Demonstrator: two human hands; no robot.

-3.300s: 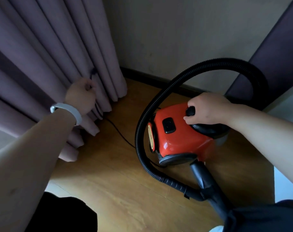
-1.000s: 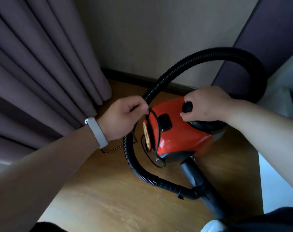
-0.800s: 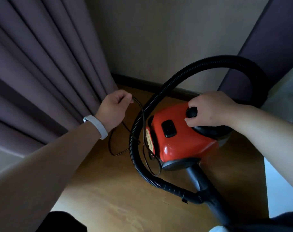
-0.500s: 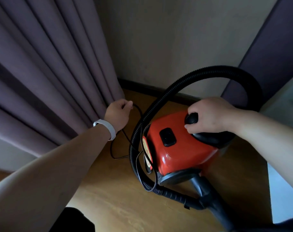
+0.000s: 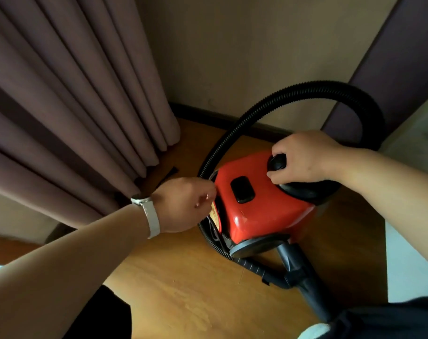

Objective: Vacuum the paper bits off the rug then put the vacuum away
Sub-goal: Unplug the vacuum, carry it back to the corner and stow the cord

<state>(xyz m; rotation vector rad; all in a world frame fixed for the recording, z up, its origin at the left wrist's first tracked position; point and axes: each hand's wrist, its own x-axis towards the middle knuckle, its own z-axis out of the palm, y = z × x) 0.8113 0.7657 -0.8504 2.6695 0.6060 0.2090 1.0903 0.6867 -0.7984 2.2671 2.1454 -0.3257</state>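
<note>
1. The vacuum [image 5: 262, 206], a red canister, sits on the wood floor [image 5: 183, 302] in a corner, near the curtain [image 5: 73, 106] and close to the wall [image 5: 232, 57].
2. Its black hose [image 5: 305, 91] arches high over the body, then loops down round the left end to the tube [image 5: 303, 285] lying on the floor in front.
3. A thin cord [image 5: 213, 231] shows at that left end, between hose and body.
4. The right hand [image 5: 303, 157] has its fingers wrapped round the black handle [image 5: 277, 162] on top of the vacuum, steadying it.
5. The left hand [image 5: 183, 206], with a white band [image 5: 150, 216] at the wrist, is at the vacuum's left end. Its fingers are curled and blurred, and I cannot tell whether they pinch the cord or hold nothing.
6. Progress: no rug or paper bits are in view, and the vacuum stands in a corner. The cleaning looks done and the putting-away seems under way, probably the cord being gathered at the body.
7. Judged left to do: finish stowing the cord, settle the hose and tube, and let go of the vacuum.
</note>
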